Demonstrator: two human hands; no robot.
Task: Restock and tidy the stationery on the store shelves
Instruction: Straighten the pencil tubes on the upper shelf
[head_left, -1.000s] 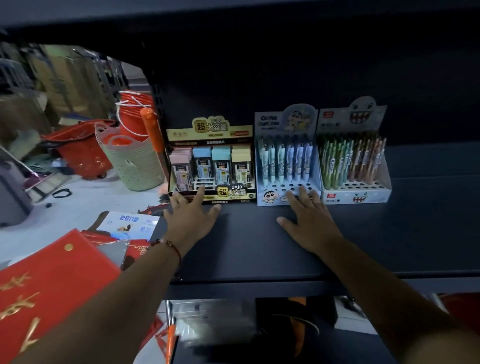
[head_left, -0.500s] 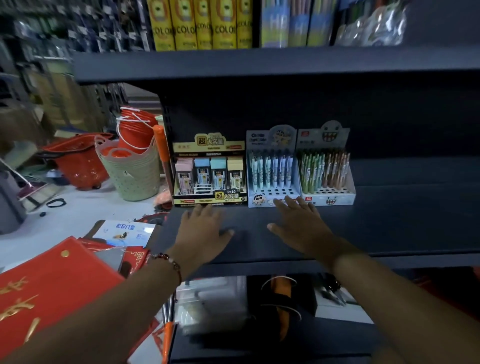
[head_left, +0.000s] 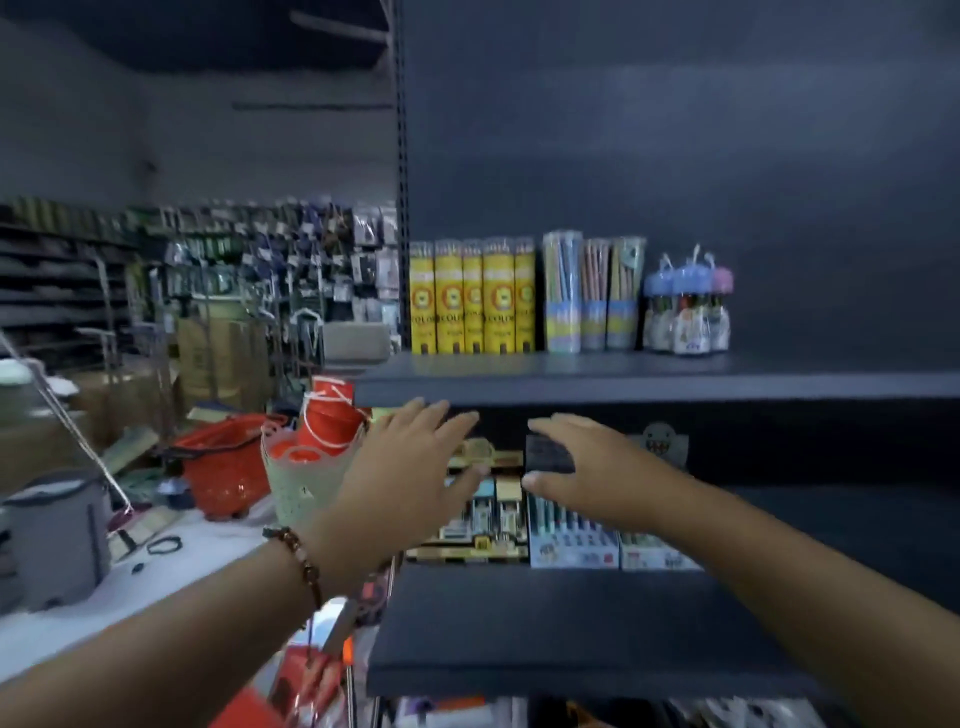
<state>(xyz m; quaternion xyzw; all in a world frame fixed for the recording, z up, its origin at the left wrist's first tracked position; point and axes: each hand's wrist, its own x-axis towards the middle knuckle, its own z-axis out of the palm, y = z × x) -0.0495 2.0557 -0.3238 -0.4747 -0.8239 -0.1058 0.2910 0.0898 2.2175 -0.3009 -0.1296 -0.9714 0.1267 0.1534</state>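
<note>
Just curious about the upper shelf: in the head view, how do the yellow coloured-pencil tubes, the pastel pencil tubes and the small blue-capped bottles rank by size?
1. Yellow coloured-pencil tubes and pastel pencil tubes: alike in height, too close to rank.
2. Small blue-capped bottles: clearly shortest.

All stand on one dark upper shelf, so nearness hardly matters.

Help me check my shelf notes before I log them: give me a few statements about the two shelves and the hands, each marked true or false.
1. Yellow pencil boxes stand upright on the upper shelf. True.
2. The left hand grips a pen. False: its fingers are spread and hold nothing.
3. The bottle-shaped packs stand to the right of the clear pencil tubes. True.
4. The lower shelf carries no stock. False: three display boxes sit at its back, including the pen display.
5. The right hand rests flat on the lower shelf. False: it is raised in front of the displays.
</note>
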